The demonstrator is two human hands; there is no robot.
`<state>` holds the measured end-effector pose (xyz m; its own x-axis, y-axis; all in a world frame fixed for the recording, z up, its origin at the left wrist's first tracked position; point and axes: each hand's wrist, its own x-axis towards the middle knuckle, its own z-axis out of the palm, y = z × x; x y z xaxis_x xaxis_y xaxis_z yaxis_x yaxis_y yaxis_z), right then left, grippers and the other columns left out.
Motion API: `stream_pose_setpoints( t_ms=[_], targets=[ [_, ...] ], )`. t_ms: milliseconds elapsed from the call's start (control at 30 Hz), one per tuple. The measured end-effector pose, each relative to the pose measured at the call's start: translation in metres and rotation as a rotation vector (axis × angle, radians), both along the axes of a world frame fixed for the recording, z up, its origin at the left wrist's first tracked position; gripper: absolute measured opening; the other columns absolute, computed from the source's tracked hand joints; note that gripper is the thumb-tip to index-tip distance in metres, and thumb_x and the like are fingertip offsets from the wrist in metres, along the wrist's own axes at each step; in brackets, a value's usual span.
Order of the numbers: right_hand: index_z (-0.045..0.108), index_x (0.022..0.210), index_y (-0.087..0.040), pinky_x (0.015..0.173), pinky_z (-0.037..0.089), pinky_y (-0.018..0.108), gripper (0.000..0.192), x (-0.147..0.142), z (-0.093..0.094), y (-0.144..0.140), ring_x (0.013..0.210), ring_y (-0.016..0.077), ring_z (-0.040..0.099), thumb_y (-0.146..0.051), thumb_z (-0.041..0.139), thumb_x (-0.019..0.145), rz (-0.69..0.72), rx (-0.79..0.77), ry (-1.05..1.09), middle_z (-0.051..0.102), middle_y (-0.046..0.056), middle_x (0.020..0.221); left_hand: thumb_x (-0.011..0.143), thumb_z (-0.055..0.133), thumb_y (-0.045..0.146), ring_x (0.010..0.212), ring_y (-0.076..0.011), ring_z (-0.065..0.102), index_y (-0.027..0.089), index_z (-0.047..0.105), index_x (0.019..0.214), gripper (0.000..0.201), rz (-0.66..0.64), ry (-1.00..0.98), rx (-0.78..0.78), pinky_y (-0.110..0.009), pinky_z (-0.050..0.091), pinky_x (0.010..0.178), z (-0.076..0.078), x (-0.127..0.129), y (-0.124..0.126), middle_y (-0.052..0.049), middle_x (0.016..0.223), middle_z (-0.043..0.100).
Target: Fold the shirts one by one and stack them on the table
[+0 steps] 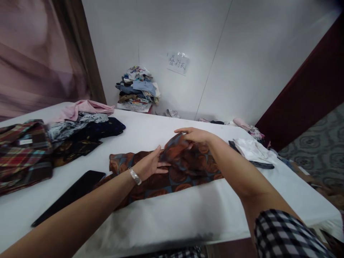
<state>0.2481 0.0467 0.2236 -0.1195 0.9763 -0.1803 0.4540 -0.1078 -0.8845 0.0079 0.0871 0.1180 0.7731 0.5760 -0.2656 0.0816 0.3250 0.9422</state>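
Observation:
A rust-brown and blue patterned shirt (157, 190) lies spread crosswise on the white table (188, 211) before me. My left hand (150, 164), with a pale band at the wrist, rests on the cloth near its middle, fingers apart. Farther right, my right hand (197, 137) is closed on a raised, bunched part of the same shirt, which is blurred by motion. Its thumb is partly hidden by the cloth. A flat black board (73, 193) lies left of the shirt, close to my left forearm.
Folded clothes, with a plaid shirt (25, 157) and a pink garment (80, 109), lie at the left. A tall clothes pile (138, 87) stands by the wall under a handwritten sign (177, 63). White and dark garments (252, 150) lie at the right.

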Motion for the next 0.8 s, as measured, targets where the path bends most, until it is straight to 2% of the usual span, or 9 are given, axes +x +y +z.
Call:
stream_pose_setpoints(
  t_ms=[100, 233, 300, 367, 433, 500, 567, 700, 800],
  targets=[
    [0.051, 0.14, -0.021, 0.056, 0.055, 0.022, 0.056, 0.019, -0.02, 0.019, 0.067, 0.0139, 0.068, -0.022, 0.063, 0.085, -0.065, -0.01, -0.05, 0.074, 0.005, 0.087, 0.086, 0.026, 0.076, 0.11, -0.0273, 0.065, 0.025, 0.051, 0.132, 0.072, 0.085, 0.073, -0.122, -0.043, 0.056, 0.083, -0.016, -0.003, 0.01, -0.011, 0.128, 0.065],
    [0.056, 0.133, -0.013, 0.063, 0.057, 0.025, 0.045, 0.095, -0.052, 0.012, 0.08, 0.0173, 0.07, -0.018, 0.054, 0.089, -0.415, 0.024, -0.29, 0.074, 0.012, 0.101, 0.079, 0.056, 0.066, 0.1, -0.0236, 0.069, 0.025, 0.055, 0.122, 0.059, 0.157, 0.235, -0.053, -0.035, 0.058, 0.076, -0.035, -0.014, 0.021, -0.009, 0.13, 0.064],
    [0.061, 0.128, -0.011, 0.072, 0.058, 0.029, 0.044, 0.13, -0.073, 0.002, 0.092, 0.0209, 0.07, -0.013, 0.054, 0.084, -0.479, -0.021, -0.491, 0.073, 0.015, 0.107, 0.075, 0.064, 0.06, 0.097, -0.0236, 0.069, 0.025, 0.055, 0.122, 0.06, 0.179, 0.343, 0.023, -0.033, 0.058, 0.071, -0.038, -0.013, 0.021, -0.01, 0.13, 0.063],
    [0.065, 0.124, -0.011, 0.084, 0.057, 0.032, 0.047, 0.153, -0.096, -0.008, 0.102, 0.0231, 0.068, -0.006, 0.054, 0.078, -0.495, -0.033, -0.584, 0.072, 0.015, 0.113, 0.076, 0.065, 0.057, 0.1, -0.0265, 0.068, 0.022, 0.053, 0.128, 0.064, 0.178, 0.506, 0.193, -0.035, 0.059, 0.069, -0.037, -0.01, 0.017, -0.014, 0.13, 0.063],
    [0.066, 0.124, -0.014, 0.095, 0.052, 0.034, 0.053, 0.166, -0.115, -0.013, 0.111, 0.0239, 0.065, -0.002, 0.052, 0.074, -0.489, -0.027, -0.631, 0.071, 0.013, 0.117, 0.078, 0.063, 0.053, 0.108, -0.0302, 0.065, 0.019, 0.05, 0.133, 0.066, 0.162, 0.631, 0.552, -0.04, 0.058, 0.078, -0.034, -0.004, 0.011, -0.017, 0.132, 0.06],
    [0.066, 0.125, -0.016, 0.101, 0.048, 0.034, 0.058, 0.172, -0.13, -0.016, 0.118, 0.0245, 0.062, 0.0, 0.05, 0.072, -0.468, -0.028, -0.682, 0.07, 0.012, 0.121, 0.08, 0.062, 0.05, 0.119, -0.0321, 0.059, 0.02, 0.051, 0.134, 0.063, 0.162, 0.664, 0.968, -0.044, 0.052, 0.093, -0.032, 0.001, 0.003, -0.016, 0.136, 0.057],
    [0.068, 0.123, -0.017, 0.105, 0.044, 0.034, 0.059, 0.177, -0.138, -0.016, 0.122, 0.0257, 0.058, 0.001, 0.05, 0.069, -0.433, -0.04, -0.738, 0.068, 0.012, 0.125, 0.082, 0.06, 0.052, 0.127, -0.0322, 0.053, 0.022, 0.051, 0.135, 0.062, 0.151, 0.662, 1.201, -0.045, 0.045, 0.103, -0.032, 0.008, -0.004, -0.015, 0.141, 0.054],
    [0.072, 0.112, -0.017, 0.112, 0.036, 0.041, 0.057, 0.186, -0.144, -0.015, 0.133, 0.0302, 0.048, 0.004, 0.053, 0.063, -0.361, -0.067, -0.827, 0.064, 0.011, 0.13, 0.08, 0.063, 0.048, 0.126, -0.0344, 0.053, 0.018, 0.05, 0.136, 0.065, 0.035, 0.776, 1.249, -0.046, 0.045, 0.101, -0.039, 0.025, -0.013, -0.018, 0.14, 0.054],
    [0.076, 0.092, -0.017, 0.115, 0.03, 0.045, 0.043, 0.193, -0.146, -0.015, 0.14, 0.0328, 0.037, 0.004, 0.054, 0.061, -0.327, -0.066, -0.849, 0.064, 0.01, 0.13, 0.08, 0.057, 0.028, 0.114, -0.0341, 0.059, 0.014, 0.062, 0.114, 0.037, -0.021, 0.873, 1.286, -0.045, 0.049, 0.091, -0.043, 0.032, -0.009, -0.018, 0.12, 0.063]
  ],
)
